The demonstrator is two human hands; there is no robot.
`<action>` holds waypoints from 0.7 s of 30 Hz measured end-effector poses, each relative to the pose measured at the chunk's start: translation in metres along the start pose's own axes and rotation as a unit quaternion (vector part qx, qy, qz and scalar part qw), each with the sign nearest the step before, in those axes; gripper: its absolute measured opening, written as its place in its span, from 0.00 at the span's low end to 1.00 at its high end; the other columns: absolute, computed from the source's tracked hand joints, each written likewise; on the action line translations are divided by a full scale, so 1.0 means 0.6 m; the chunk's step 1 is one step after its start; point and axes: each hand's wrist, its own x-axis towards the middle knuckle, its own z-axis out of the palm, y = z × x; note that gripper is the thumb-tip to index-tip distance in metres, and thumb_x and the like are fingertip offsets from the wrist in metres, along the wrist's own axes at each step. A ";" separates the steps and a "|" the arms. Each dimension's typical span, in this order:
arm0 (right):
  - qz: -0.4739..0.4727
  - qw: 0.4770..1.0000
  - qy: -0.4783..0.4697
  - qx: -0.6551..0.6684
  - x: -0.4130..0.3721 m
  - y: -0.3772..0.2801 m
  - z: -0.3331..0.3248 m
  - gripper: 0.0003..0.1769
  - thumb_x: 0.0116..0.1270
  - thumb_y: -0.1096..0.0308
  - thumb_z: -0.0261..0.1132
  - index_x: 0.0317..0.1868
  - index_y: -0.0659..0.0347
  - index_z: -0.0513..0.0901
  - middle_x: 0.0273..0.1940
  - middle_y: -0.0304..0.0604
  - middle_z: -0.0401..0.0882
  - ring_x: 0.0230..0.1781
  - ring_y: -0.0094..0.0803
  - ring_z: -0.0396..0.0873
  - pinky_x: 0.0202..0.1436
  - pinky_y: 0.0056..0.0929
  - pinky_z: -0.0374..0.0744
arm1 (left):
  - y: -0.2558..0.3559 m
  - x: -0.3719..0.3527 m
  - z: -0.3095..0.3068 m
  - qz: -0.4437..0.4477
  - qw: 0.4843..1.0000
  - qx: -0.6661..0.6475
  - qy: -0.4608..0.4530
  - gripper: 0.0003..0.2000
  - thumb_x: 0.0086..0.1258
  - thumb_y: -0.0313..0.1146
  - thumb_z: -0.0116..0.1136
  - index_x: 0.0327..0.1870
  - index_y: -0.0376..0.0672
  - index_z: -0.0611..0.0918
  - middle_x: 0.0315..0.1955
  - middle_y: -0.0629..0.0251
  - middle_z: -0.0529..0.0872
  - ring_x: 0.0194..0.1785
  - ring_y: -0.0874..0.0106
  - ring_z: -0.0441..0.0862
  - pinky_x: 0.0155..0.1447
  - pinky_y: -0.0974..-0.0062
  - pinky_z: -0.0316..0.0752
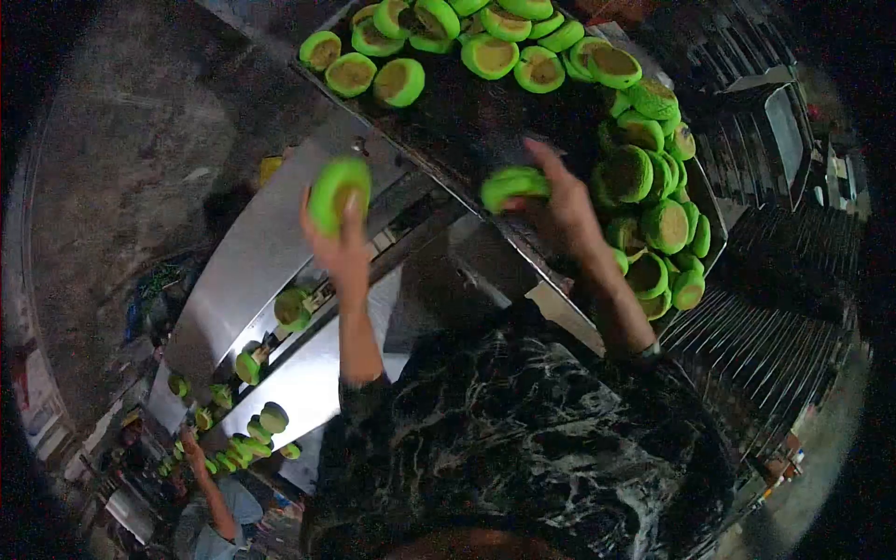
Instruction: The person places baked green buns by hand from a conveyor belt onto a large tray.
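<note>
My left hand [341, 243] holds a round bright-green piece with a brown face [338, 194], raised over the metal conveyor, its thumb across the brown face. In my right hand [560, 196] is another green piece [513, 187], held above the near edge of the dark tray [485, 121]. Motion blurs both hands a little. Many similar green pieces [628, 175] lie along the tray's right side, and more [490, 56] rest at its far side.
A metal conveyor [252, 233] runs diagonally on the left, carrying spaced green pieces [292, 308]. At the lower left, a co-worker's arm [213, 490] reaches over a cluster of green pieces [245, 448]. Racks of metal trays [765, 345] stand at the right.
</note>
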 end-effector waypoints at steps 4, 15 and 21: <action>-0.256 0.948 -0.127 -0.142 0.022 -0.054 0.149 0.25 0.52 0.66 0.60 0.54 0.53 0.72 0.52 0.50 0.70 0.52 0.47 0.69 0.57 0.41 0.69 | -0.219 -0.095 -0.227 -0.321 0.897 0.293 -0.084 0.30 0.61 0.52 0.54 0.56 0.35 0.69 0.51 0.48 0.74 0.53 0.56 0.73 0.55 0.62 0.68; -0.068 0.837 0.100 -0.534 0.274 0.055 0.077 0.30 0.57 0.56 0.62 0.59 0.53 0.66 0.53 0.50 0.64 0.51 0.52 0.68 0.47 0.48 0.73 | -0.033 0.121 0.114 0.176 0.895 0.380 -0.156 0.29 0.54 0.45 0.64 0.53 0.34 0.72 0.55 0.46 0.71 0.60 0.50 0.64 0.64 0.61 0.59; -0.092 0.916 0.111 -0.373 0.254 0.115 0.050 0.41 0.48 0.54 0.67 0.64 0.43 0.60 0.54 0.49 0.60 0.54 0.54 0.60 0.56 0.52 0.65 | -0.073 0.237 0.193 0.134 0.899 0.287 -0.304 0.20 0.56 0.34 0.59 0.51 0.43 0.75 0.53 0.54 0.74 0.56 0.56 0.71 0.58 0.66 0.68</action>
